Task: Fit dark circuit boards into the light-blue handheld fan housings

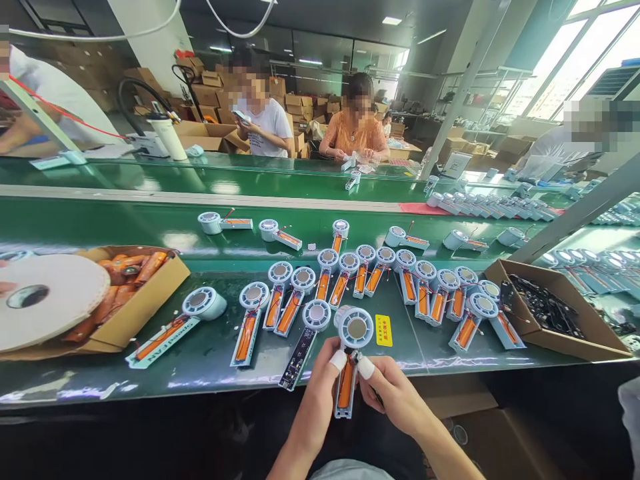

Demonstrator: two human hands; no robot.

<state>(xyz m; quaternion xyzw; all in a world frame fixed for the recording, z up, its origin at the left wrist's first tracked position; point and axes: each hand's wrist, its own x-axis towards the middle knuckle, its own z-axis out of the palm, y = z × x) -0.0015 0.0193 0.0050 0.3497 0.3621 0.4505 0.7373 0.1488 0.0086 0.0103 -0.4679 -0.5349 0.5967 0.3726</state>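
Observation:
Both my hands hold one open handheld fan (356, 328), its round grey-blue head up and its handle pointing toward me. An orange battery (345, 390) lies in the handle. My left hand (324, 373) grips the handle's left side. On the other side my right hand (393, 393) has its thumb at the neck, near small wires. White covers are on both thumbs. Under my right fingers a small dark edge shows; I cannot tell what it is. Just left lies a fan with a black circuit board (299, 357) over its handle. Several more open fans (250, 320) lie behind.
At left, a cardboard box (170, 277) of orange batteries stands behind a large white reel (75, 300). A box of black parts (545, 310) sits at right. A yellow label (384, 331) is on the bench. Fans lie along a green conveyor (125, 223); co-workers sit beyond it.

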